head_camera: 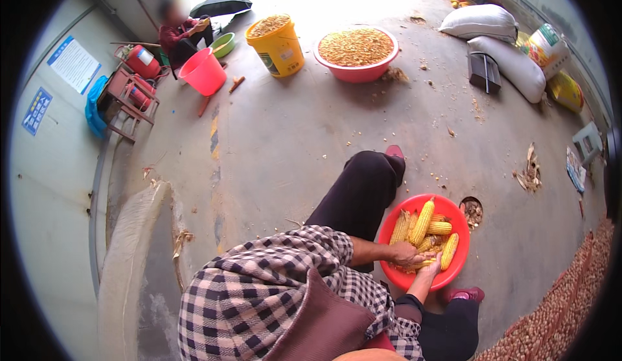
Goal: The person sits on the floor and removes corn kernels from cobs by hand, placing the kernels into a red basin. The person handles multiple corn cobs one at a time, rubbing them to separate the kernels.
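A red plastic basin (pixel 462 268) sits on the floor between my feet, with several yellow ears of corn (pixel 422 222) in it. Over its near side, my left hand (pixel 404 253) and my right hand (pixel 430 268) are together on one ear of corn (pixel 422 265), mostly covered by the fingers. My right palm faces up beneath it. Another ear (pixel 450 251) leans against the basin's right wall, beside my right fingertips. Loose kernels in the basin are hard to make out under the hands.
Ahead stand a wide basin of kernels (pixel 357 47), a yellow bucket of kernels (pixel 277 50) and a pink bucket (pixel 206 72). A seated person (pixel 177 33) is beyond. White sacks (pixel 508 64) lie right; a floor hole (pixel 471 211) adjoins my basin. Corncobs (pixel 559 312) pile lower right.
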`<state>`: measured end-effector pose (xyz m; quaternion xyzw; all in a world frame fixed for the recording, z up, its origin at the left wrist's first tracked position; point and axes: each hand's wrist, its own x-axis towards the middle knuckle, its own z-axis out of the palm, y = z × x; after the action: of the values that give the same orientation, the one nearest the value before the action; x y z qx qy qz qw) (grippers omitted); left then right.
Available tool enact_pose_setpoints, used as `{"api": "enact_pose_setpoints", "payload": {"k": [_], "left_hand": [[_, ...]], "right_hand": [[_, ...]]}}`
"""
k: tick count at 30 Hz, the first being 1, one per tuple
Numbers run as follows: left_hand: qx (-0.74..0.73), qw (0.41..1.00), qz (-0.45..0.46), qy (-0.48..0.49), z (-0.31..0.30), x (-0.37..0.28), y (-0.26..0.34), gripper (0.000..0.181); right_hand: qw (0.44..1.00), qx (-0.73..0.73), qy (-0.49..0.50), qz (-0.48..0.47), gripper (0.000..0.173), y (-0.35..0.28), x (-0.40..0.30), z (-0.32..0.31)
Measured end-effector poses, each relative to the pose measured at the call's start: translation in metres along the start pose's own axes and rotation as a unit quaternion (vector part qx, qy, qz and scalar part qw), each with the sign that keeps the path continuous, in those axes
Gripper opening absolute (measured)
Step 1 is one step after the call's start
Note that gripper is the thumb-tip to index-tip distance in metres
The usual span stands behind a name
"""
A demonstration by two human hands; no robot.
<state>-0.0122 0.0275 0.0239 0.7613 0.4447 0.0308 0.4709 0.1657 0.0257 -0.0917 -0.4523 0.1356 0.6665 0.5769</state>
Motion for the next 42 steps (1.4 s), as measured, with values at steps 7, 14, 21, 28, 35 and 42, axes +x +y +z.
{"api": "enact_pose_setpoints", "payload": {"k": [7, 14, 21, 28, 35, 42], "left_hand": [[-0.099, 0.993, -0.049, -0.031, -0.016, -0.010, 0.023, 0.055], [0.001, 0.999, 0.024, -0.030, 0.017, 0.009, -0.007, 0.059], [0.018, 0.996, 0.077, 0.034, 0.021, -0.001, 0.002, 0.047], [0.098, 0.991, 0.066, -0.070, 0.010, 0.017, -0.017, 0.036], [-0.342, 0.935, -0.080, 0.044, 0.024, 0.010, -0.017, 0.047], [-0.430, 0.882, -0.186, -0.052, 0.002, 0.001, 0.000, 0.059]], "right_hand": [[0.999, -0.024, -0.025, -0.020, 0.049, -0.010, 0.002, -0.015], [0.997, 0.005, -0.010, 0.079, 0.045, -0.006, 0.018, -0.028], [0.997, -0.026, -0.066, 0.033, 0.039, 0.001, 0.028, -0.055], [0.998, 0.036, 0.002, -0.042, 0.026, 0.004, 0.009, -0.002], [0.991, 0.083, 0.036, -0.101, 0.024, 0.003, -0.014, 0.003], [0.987, 0.125, 0.072, -0.065, 0.016, 0.005, -0.017, -0.004]]}}
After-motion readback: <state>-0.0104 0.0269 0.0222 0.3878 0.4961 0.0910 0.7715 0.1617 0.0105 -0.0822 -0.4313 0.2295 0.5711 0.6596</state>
